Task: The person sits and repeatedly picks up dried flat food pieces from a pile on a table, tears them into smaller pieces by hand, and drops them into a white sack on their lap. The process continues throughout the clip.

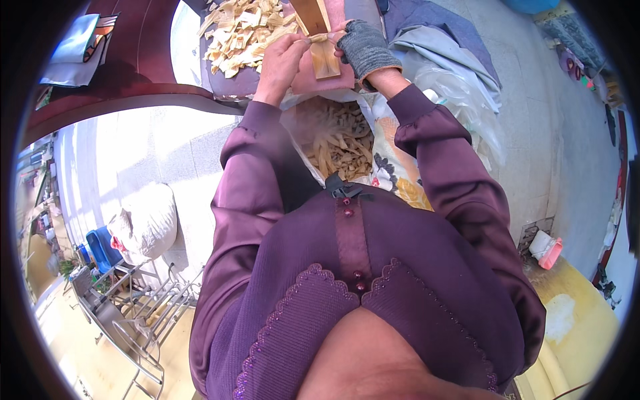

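Note:
A short tan strip (320, 38), apparently dried plant material, is stretched between my two hands. My bare left hand (281, 64) pinches its left end between thumb and finger. The other end is in the fingers of my right hand (369, 52), which wears a grey knitted fingerless glove. Beneath the strip lies a wooden board (326, 62) with a shallow groove, and a wooden piece (311, 15) rises behind it. Both rest on a pink cloth (305, 82). Left of them, a heap of similar pale strips (245, 35) covers part of a dark surface.
Directly below my hands, an open sack (367, 112) contains many brownish strips (345, 142). Clear plastic (457, 95) and grey-blue cloth (445, 35) lie to the right. A dark red table (145, 50) curves in at left. A white sack (150, 222) and metal frame (132, 310) stand lower left.

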Demonstrator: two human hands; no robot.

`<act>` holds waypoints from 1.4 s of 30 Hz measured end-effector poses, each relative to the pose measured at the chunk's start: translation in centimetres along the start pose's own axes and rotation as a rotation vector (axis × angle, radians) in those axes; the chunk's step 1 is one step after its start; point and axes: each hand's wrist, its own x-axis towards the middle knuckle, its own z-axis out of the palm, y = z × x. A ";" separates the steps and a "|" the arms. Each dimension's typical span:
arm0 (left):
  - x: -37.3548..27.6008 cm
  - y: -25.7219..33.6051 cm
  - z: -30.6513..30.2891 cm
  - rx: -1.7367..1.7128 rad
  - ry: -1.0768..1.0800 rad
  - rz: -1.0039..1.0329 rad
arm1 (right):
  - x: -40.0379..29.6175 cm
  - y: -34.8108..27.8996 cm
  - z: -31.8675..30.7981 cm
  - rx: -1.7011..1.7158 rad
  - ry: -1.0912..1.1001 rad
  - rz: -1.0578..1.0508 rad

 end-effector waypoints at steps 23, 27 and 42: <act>-12.4 1.3 -2.0 -0.985 -0.169 -0.343 | -11.2 -2.1 1.3 0.827 -0.371 0.476; -14.5 1.4 -2.3 -1.010 -0.228 -0.265 | -13.3 -3.1 2.7 0.803 -0.382 0.484; -19.3 0.4 -2.8 -0.933 0.006 -0.243 | -20.1 -6.4 7.4 -0.388 -0.357 -0.335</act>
